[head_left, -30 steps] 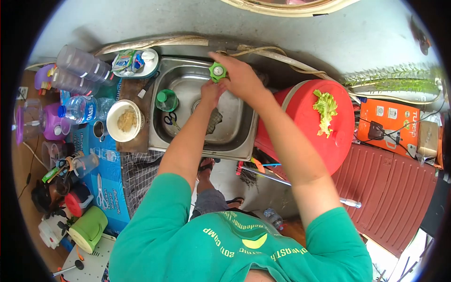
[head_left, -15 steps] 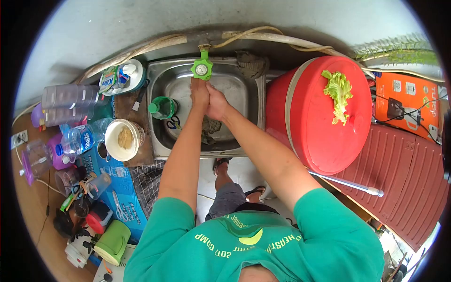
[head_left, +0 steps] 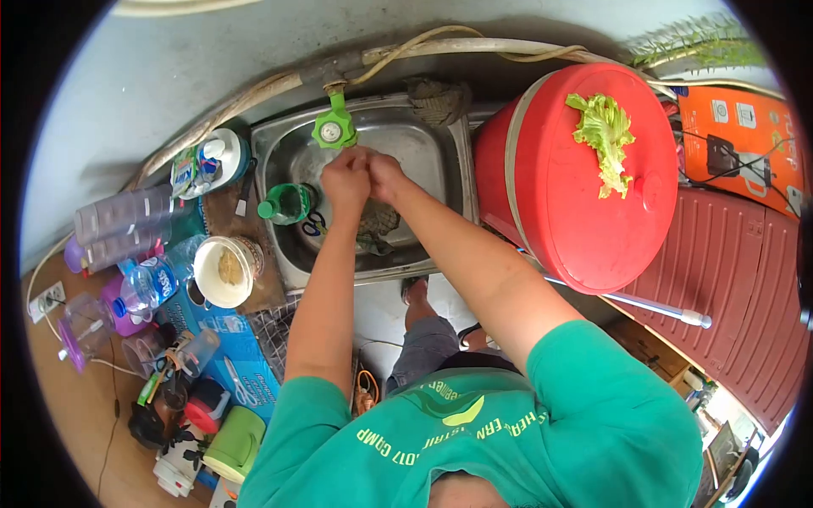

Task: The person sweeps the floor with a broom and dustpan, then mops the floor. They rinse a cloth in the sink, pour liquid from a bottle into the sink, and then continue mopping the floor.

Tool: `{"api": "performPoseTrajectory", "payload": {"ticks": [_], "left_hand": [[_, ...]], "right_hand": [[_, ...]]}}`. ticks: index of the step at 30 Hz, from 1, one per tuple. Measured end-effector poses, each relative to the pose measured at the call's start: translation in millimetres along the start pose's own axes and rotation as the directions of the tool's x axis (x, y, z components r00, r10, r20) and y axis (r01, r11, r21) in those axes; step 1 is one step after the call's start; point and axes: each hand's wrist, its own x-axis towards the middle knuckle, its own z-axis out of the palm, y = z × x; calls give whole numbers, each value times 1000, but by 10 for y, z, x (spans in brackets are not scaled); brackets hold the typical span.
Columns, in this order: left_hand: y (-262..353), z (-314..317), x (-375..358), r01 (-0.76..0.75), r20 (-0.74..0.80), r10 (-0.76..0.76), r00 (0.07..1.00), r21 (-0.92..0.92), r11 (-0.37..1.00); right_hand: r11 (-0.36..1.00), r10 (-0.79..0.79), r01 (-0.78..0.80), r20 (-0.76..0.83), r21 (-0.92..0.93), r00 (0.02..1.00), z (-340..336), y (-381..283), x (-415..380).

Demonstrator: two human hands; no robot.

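Both of my hands meet over the metal sink [head_left: 423,152], just below the green tap [head_left: 333,129]. My left hand [head_left: 345,182] has its fingers curled in against the other hand. My right hand [head_left: 385,176] is closed too, its fingertips touching the left. Whether anything small is between them is hidden. Left of my hands in the sink lie a green bottle piece [head_left: 288,204] and scissors with dark handles [head_left: 314,224]. A mesh-like cloth [head_left: 378,222] lies in the basin beneath my wrists.
A large red container [head_left: 550,195] with a lettuce leaf [head_left: 604,140] on its lid stands right of the sink. A white tub [head_left: 224,271], a soap bottle [head_left: 215,151] and plastic bottles [head_left: 149,284] are at the left. A rag [head_left: 439,102] hangs on the sink's back edge.
The camera view has shifted and tilted. My hands, earlier pressed together with longer fingers showing right under the tap, are now curled together slightly lower and to its right.
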Motion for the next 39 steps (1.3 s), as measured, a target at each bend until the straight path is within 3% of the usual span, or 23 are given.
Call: {"api": "performPoseTrajectory", "payload": {"ticks": [2, 4, 5, 7, 8, 10, 11, 13, 14, 16, 20, 22, 23, 24, 25, 26, 27, 28, 30, 32, 34, 36, 39], "left_hand": [[142, -143, -40, 71, -58, -78, 995, -121, 990], [232, -270, 4, 372, 17, -372, 928, -101, 923], [188, -278, 39, 360, 23, -359, 933, -101, 928], [51, -333, 94, 39, -268, -166, 949, -422, 906], [279, -441, 78, 35, -263, -158, 952, -420, 907], [771, -728, 49, 58, -256, -345, 903, -722, 689], [953, -802, 36, 57, -250, -337, 908, -721, 690], [1230, -899, 0, 32, -208, -128, 970, -411, 911], [1326, -922, -7, 27, -206, -122, 971, -410, 912], [1465, -960, -6, -26, -206, 62, 977, 170, 985], [1464, -988, -14, -27, -146, 53, 988, 172, 985], [1164, -870, 0, -84, -214, 53, 975, -137, 987], [1030, -824, -11, -85, -215, 54, 975, -139, 987], [898, -774, -33, -19, -195, -74, 978, -437, 899], [781, -710, -60, 42, -136, -188, 973, -693, 719], [683, -646, -94, 38, -135, -184, 974, -697, 716], [578, -591, -142, 164, -86, -327, 941, -728, 665], [471, -526, -181, 281, -35, -463, 886, -753, 595], [238, -359, -275, 300, -5, -460, 888, -752, 587], [161, -238, -328, 314, 23, -451, 892, -749, 583], [168, -115, -351, 451, 204, -470, 859, -736, 504], [136, -54, -322, 444, 215, -447, 868, -739, 507], [81, -31, -294, 463, 218, -472, 854, -733, 499]], "right_hand": [[983, -134, 119, -103, -138, 986, 38, 30, 48], [971, -115, 69, -191, -229, 975, 218, -12, -8], [948, -100, 4, -286, -318, 953, 255, -68, -43], [960, -59, -22, -278, -279, 959, 284, -120, -68], [970, -12, -54, -268, -238, 963, 274, -128, -58], [965, -57, 7, -184, -262, 981, 206, -104, -44], [955, -94, 62, -100, -289, 991, 178, -94, -47], [954, -120, 82, -116, -287, 986, 176, -94, -91], [952, -138, 96, -128, -291, 982, 189, -89, -109], [946, -142, 92, -144, -311, 979, 215, -68, -130], [952, -53, -9, -196, -307, 979, 246, -116, -83], [966, -65, 32, -121, -256, 991, 183, -57, -13], [977, -77, 66, -48, -202, 996, 186, -52, -18], [977, -78, 66, -48, -205, 996, 172, -60, -37], [802, -245, 139, -107, -581, 964, 225, -112, -153], [488, -418, 138, -92, -862, 904, 264, -183, -268], [88, -662, 194, 88, -977, 744, 263, -264, -415], [-329, -766, 130, 345, -935, 543, 241, -374, -560], [-587, -801, -164, 537, -793, 265, 193, -720, -659], [-550, -822, -228, 471, -804, 321, -32, -945, -581], [-514, -839, -293, 402, -806, 367, -146, -1010, -513], [-445, -835, -340, 247, -828, 492, -149, -1005, -466], [-383, -766, -236, 164, -893, 622, -86, -1011, -466]]}}
